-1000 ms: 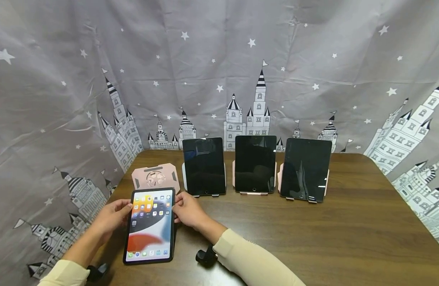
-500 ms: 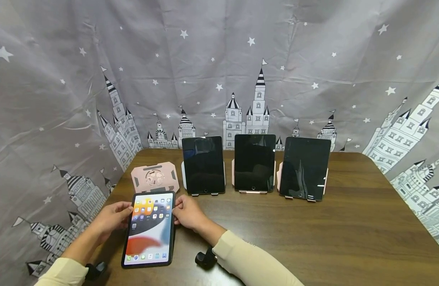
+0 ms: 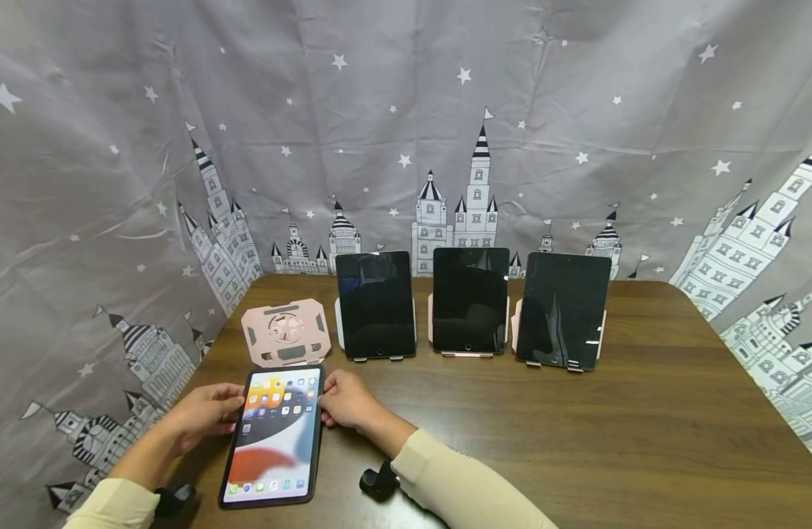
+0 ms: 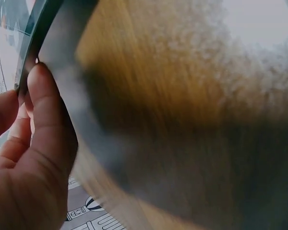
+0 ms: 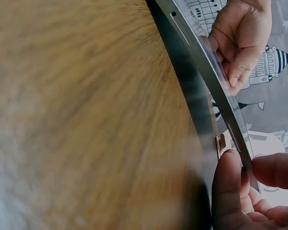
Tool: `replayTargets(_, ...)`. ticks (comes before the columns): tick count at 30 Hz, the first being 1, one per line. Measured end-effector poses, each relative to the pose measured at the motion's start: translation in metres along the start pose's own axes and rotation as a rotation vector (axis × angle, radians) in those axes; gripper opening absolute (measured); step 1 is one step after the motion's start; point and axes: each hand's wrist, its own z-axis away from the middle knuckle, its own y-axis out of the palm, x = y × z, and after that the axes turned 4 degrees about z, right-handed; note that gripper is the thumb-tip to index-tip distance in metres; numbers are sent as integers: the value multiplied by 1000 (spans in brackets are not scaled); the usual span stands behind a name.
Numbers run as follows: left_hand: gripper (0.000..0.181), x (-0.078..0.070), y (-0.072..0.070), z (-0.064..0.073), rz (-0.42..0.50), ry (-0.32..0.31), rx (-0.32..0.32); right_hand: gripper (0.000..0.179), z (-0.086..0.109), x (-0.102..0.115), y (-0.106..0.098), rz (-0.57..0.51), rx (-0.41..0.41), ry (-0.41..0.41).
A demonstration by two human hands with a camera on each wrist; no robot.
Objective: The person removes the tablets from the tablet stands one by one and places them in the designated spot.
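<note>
A tablet (image 3: 273, 433) with a lit screen of app icons lies between my two hands at the left of the table. My left hand (image 3: 203, 415) pinches its left edge near the top, thumb on the screen side and fingers behind. On the opposite edge, my right hand (image 3: 346, 400) pinches it the same way. In the right wrist view the tablet's metal side edge (image 5: 216, 91) slants above the wood, its upper end raised. A pink tablet stand (image 3: 286, 330) with a round cut-out stands just beyond the tablet's top edge, bearing nothing.
Three dark-screened tablets, the left one (image 3: 375, 305), the middle one (image 3: 470, 300) and the right one (image 3: 563, 308), lean on stands along the back of the wooden table (image 3: 544, 455). A grey curtain (image 3: 406, 110) printed with castles hangs behind.
The lit tablet has slid toward the near edge, away from the pink stand, both hands moving with it. More of the stand's lower part now shows.
</note>
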Motion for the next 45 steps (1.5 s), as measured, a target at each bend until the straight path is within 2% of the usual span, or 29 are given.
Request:
replayTargets(7, 36, 4, 2, -2, 4, -28, -25, 16, 0, -1, 0, 20, 0, 37)
replayTargets(22, 33, 7, 8, -7, -76, -32, -42, 21, -2, -1, -5, 89, 32, 65)
replayTargets(37, 27, 8, 1, -9, -93, -12, -26, 21, -1, 3, -7, 140, 16, 59)
replayTargets(45, 22, 7, 0, -9, -78, -10, -23, 19, -3, 1, -7, 119, 22, 72)
